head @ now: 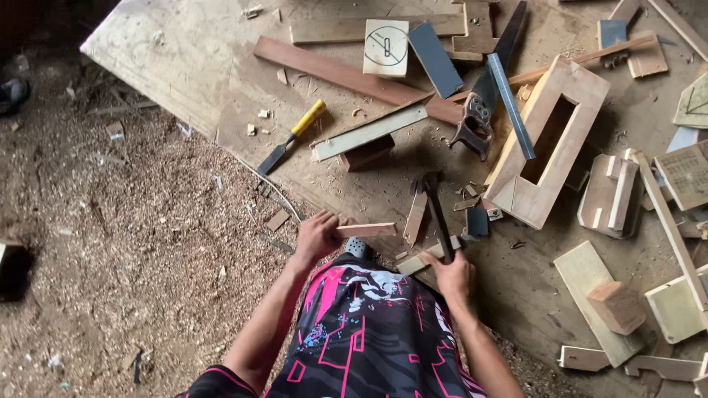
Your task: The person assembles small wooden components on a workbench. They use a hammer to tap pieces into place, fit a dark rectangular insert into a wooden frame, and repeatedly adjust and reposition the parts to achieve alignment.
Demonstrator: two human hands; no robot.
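My left hand [317,234] grips one end of a small flat wooden piece [369,230], holding it level over the plywood board. My right hand [453,274] is closed around the black handle of a hammer [436,208], whose head points away from me, and it also rests on a pale wood strip [422,261]. Between the hands a short wooden slat [414,218] lies on the board. My knees in black and pink patterned cloth fill the lower middle.
A plywood sheet [177,51] lies on sawdust-covered ground [133,243]. On it: a yellow-handled chisel [293,137], a hand saw [483,92], a metal square [369,131], an open wooden box frame [549,140], long planks and several offcuts at the right.
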